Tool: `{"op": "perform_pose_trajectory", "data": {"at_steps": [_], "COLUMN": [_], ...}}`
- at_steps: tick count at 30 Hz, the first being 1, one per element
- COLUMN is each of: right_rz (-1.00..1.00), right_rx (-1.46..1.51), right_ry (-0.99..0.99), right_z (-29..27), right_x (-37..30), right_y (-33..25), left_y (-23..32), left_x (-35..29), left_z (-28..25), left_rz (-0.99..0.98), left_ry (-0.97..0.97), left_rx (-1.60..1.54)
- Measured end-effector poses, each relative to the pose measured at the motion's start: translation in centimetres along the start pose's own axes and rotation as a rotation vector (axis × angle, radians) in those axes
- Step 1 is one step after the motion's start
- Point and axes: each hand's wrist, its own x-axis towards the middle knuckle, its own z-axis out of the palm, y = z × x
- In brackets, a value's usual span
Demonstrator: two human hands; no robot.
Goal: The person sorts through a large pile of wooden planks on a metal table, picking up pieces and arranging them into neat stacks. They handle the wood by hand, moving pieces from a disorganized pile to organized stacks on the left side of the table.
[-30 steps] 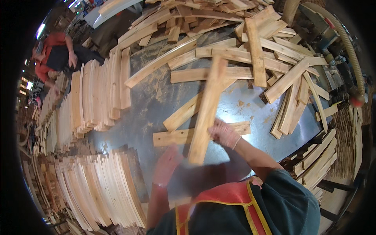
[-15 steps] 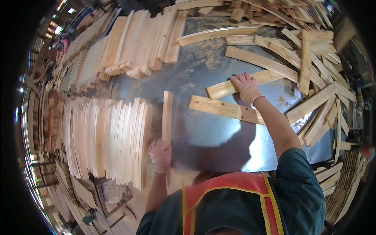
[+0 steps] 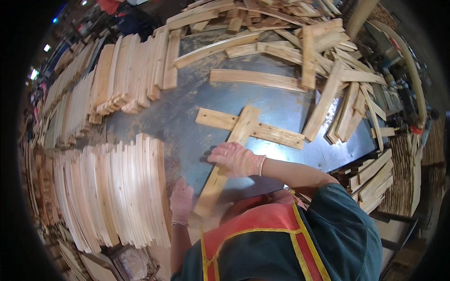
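Observation:
My right hand [image 3: 234,158], in a pale pink work glove, is closed over a wooden board [image 3: 217,183]. That board slants from the table's near edge up to the middle and lies across another knotted board [image 3: 281,136]. My left hand [image 3: 181,201], gloved alike, is beside the right end of a row of boards [image 3: 110,192] standing close together on edge. Its fingers stretch forward along the last board, and nothing shows in its grasp. Whether its palm touches that board I cannot tell.
On the dark metal table [image 3: 187,112], sawdust lies scattered. A second row of boards [image 3: 136,70] stands at the far left. A curved board [image 3: 255,78] lies beyond my right hand, with a loose heap of boards [image 3: 344,103] at the right. A ribbed hose [image 3: 415,79] hangs at far right.
My right hand has drawn its board toward me and left, turning it across the knotted board. The upright board in my left hand has left it; that hand is now against the near row's end.

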Motion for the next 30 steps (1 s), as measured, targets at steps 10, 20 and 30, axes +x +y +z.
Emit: {"op": "perform_pose_trajectory", "data": {"at_steps": [10, 20, 30], "right_rz": [1.622, 0.883, 0.810], "right_rx": [-0.475, 1.010, 0.769], "right_ry": [0.590, 1.127, -0.263], "right_z": [-7.1, -6.4, 6.7], "right_x": [-19.3, -15.5, -4.6], "right_y": [23.5, 19.1, -5.0], "left_y": [14.7, 12.9, 16.2], "left_x": [-1.8, 0.1, 4.1], "left_z": [8.9, 8.4, 6.7], "left_rz": [0.151, -0.088, -0.191], "left_ry": [-0.254, -0.315, -0.228], "left_rx": [0.833, -0.618, 0.172]}}
